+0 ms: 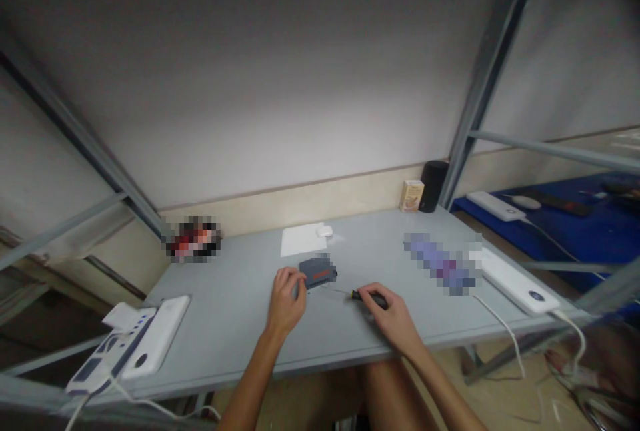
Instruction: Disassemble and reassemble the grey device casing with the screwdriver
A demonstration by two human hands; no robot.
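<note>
Near the middle of the grey desk (225, 318) lies a small dark grey box-shaped device (319, 273) with red lettering and a row of slots along its near side. My left hand (289, 296) grips this device at its left end, thumb toward me and fingers curled behind. A screwdriver (373, 298) with a black handle is in my right hand (387, 314). Its thin shaft points left toward the near edge of the device; whether the tip touches anything is too small to tell. Tiny dark specks lie just in front of the device.
Behind the device are a white sheet (300, 240) and a small white case (325, 232). A black cylinder (433, 186) and a small box (412, 196) stand at the back right. White corded units (520, 284) and a power strip (107, 354) lie at the desk's sides. Metal posts (493, 84) frame it.
</note>
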